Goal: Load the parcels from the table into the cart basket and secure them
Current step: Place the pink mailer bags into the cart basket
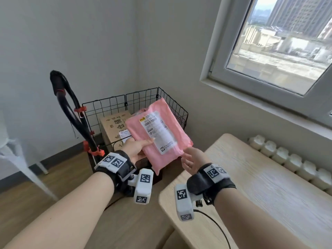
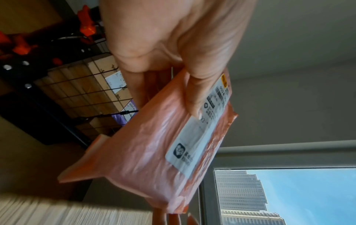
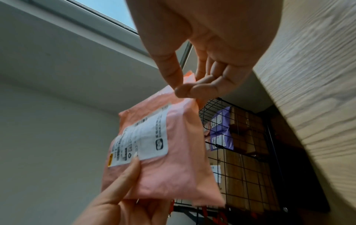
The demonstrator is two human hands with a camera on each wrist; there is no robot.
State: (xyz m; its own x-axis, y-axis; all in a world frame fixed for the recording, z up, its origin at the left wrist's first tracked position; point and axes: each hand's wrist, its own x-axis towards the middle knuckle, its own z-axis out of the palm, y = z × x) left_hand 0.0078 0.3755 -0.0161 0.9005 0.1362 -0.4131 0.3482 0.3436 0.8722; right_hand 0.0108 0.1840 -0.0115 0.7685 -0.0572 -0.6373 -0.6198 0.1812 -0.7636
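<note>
Pink parcel (image 1: 158, 133) held over the cart basket (image 1: 172, 103), both hands on it.

L hand (image 1: 137, 146) grips the parcel's left edge, thumb across the white label (image 1: 156, 131), fingers underneath. R hand (image 1: 193, 159) pinches the near right corner btwn thumb and fingertips (image 3: 183, 89); rest of that hand's fingers loosely curled. Parcel is tilted, label side up, above the near side of the black wire basket, just beyond the tabletop (image 1: 269, 186) corner. Inside the basket: a cardboard box (image 1: 113, 124) w/ printed characters and a small label, and a purple parcel (image 3: 221, 129) seen thru the mesh in the R wrist view. Cart handle (image 1: 70, 105) w/ orange clips rises at the basket's left. Window (image 1: 280, 38) up right, radiator (image 1: 291, 160) along the wall behind the tabletop.
</note>
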